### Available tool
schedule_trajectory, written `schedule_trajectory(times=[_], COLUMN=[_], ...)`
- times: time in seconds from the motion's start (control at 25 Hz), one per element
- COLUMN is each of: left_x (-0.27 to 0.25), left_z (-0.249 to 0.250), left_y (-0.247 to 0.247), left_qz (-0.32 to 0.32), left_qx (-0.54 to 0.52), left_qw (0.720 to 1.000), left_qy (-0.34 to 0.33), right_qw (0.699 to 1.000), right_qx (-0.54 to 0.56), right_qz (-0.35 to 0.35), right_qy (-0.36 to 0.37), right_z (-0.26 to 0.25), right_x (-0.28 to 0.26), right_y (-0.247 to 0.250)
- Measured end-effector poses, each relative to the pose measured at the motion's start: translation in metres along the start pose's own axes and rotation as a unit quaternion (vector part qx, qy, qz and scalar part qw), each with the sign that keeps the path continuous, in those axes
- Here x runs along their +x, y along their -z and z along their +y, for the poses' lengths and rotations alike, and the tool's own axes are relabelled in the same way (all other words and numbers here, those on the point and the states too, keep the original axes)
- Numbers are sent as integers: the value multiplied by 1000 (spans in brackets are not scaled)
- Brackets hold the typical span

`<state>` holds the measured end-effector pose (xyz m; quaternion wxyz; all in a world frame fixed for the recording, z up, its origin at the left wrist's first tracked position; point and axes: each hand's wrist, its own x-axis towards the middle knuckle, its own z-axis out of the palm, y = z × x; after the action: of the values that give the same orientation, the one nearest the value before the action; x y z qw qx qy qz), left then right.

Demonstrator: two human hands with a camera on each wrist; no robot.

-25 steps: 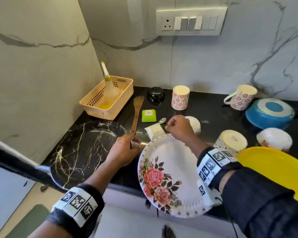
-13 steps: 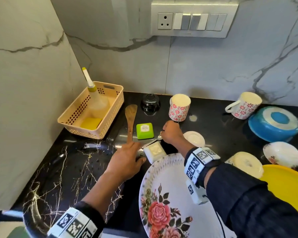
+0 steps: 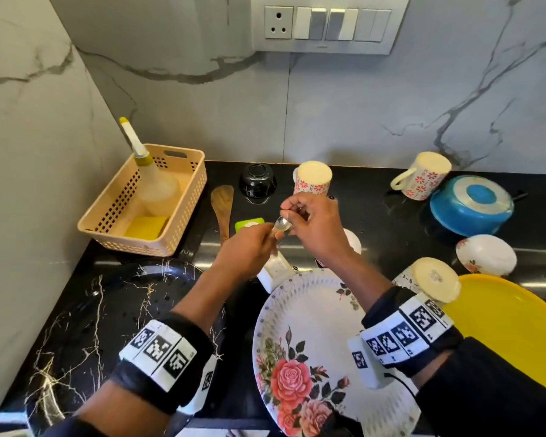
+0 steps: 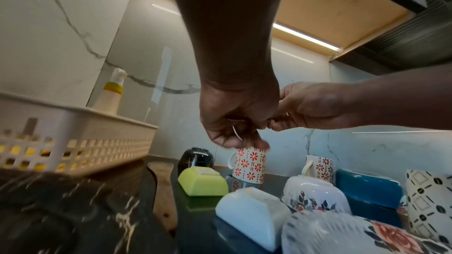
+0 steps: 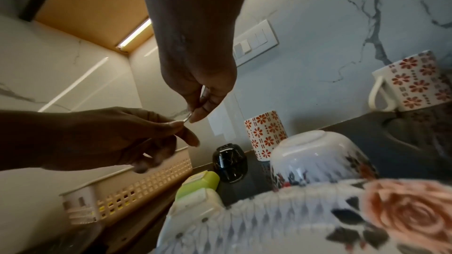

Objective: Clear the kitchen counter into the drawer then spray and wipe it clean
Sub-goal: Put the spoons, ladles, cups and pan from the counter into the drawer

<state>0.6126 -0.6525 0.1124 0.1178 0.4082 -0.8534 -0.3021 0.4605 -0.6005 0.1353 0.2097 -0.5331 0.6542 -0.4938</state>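
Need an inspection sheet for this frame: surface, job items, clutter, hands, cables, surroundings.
Surface: black counter, crowded with dishes; drawer not in view.
Job's things: spoon held above the counter between both hands; spray bottle and yellow sponge sit in the beige basket.
Clutter: wooden spatula, floral plate, yellow plate, blue pot, black pan, two floral mugs and several bowls, upside down.
Hands: left hand pinches the spoon's handle; right hand pinches it near the bowl.
Cables: thin black cable at the right wrist band.
Surroundings: marble wall, switch panel.
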Motion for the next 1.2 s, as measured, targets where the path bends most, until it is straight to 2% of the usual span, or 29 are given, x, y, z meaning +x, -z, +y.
schedule_trajectory(times=[0.12, 0.2, 0.24, 0.32, 0.36, 0.6, 0.68, 0.76, 0.92, 1.04, 1.2], left_x=[-7, -16, -19, -25, -28, -50, -58, -66, -79, -86, -95], left_z=[-10, -19, -21, -25, -26, -34, -29, -24, -17, -4, 21], left_y=[-4, -2, 1, 6, 7, 24, 28, 30, 27, 16, -12], left_qz=[52, 101, 114, 126, 129, 147, 156, 165, 175, 180, 173], left_qx=[-53, -72, -78, -81, -80, -110, -113, -113, -124, -194, -303], left_qw=[997, 990, 987, 982, 981, 972, 969, 967, 966, 952, 928], left_qy=[25, 67, 87, 113, 118, 149, 155, 157, 148, 152, 134], right_qw=[997, 982, 960, 904, 888, 854, 874, 906, 968, 987, 995], right_qx=[-6, -119, -202, -332, -365, -413, -386, -331, -193, -104, -43], right_qz=[24, -56, -119, -218, -234, -279, -263, -234, -142, -104, -71], right_qy=[-72, -133, -149, -158, -154, -152, -138, -124, -79, -63, -58], right_z=[14, 25, 28, 29, 27, 22, 23, 20, 12, 7, 4], right_x=[-11, -23, -30, -41, -42, -29, -27, -22, -22, -39, -77], right_y=[-5, -14, -21, -37, -42, -49, -47, -39, -13, 12, 50])
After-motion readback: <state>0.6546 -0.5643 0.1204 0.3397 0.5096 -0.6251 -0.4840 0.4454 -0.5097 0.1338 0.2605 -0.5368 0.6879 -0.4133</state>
